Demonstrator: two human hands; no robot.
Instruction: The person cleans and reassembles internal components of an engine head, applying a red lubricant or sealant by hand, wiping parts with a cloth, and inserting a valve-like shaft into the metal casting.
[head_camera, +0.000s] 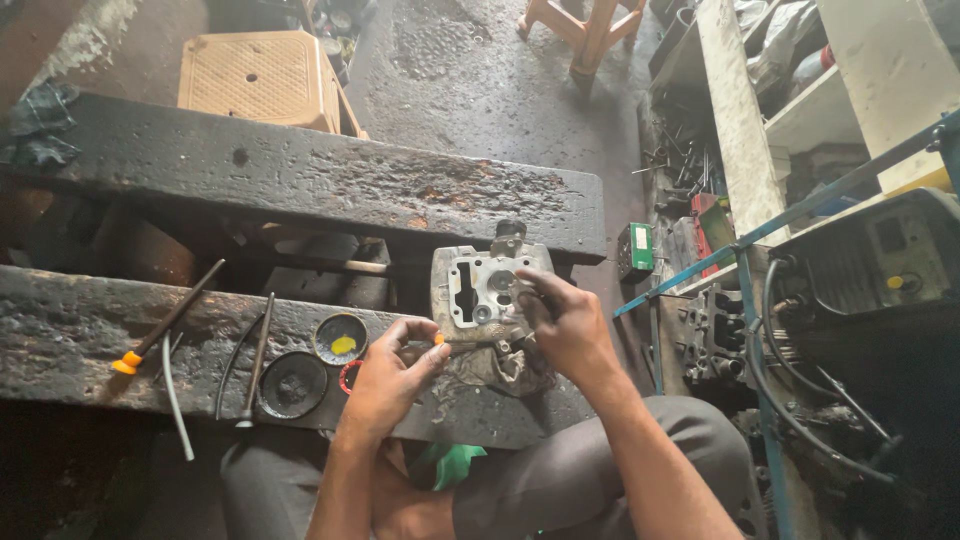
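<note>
1. Leftmost, a screwdriver (165, 320) with an orange handle lies slanted on the near beam of the desk (60, 350), likely set within reach but out of the working spot.
2. Beside it lie a pale tube (176, 395) and a slim metal rod (256, 360), both across the same beam and apart from either hand.
3. Next come a dark round lid (292, 384) and a small tin (341, 338) with a yellow blob inside. The tin sits open just beside the left hand, which suggests its paste is kept close for dipping.
4. The left hand (385, 380) pinches a thin tool (462, 343) with a small orange tip between thumb and forefinger, its grip pressed together on the shaft. The tool points toward the metal part, seemingly held lightly for fine work.
5. The cylinder head (480, 290), a grey casting with openings, stands at the desk's far edge on a dirty rag (500, 368), probably to cushion it.
6. The right hand (565, 325) rests on the head's right side, its grip curled against the casting, apparently steadying it; how firmly it clamps cannot be told.
7. Further right, a green box (636, 250) sits on the floor, and a dark machine (880, 270) with hoses stands well apart.
</note>
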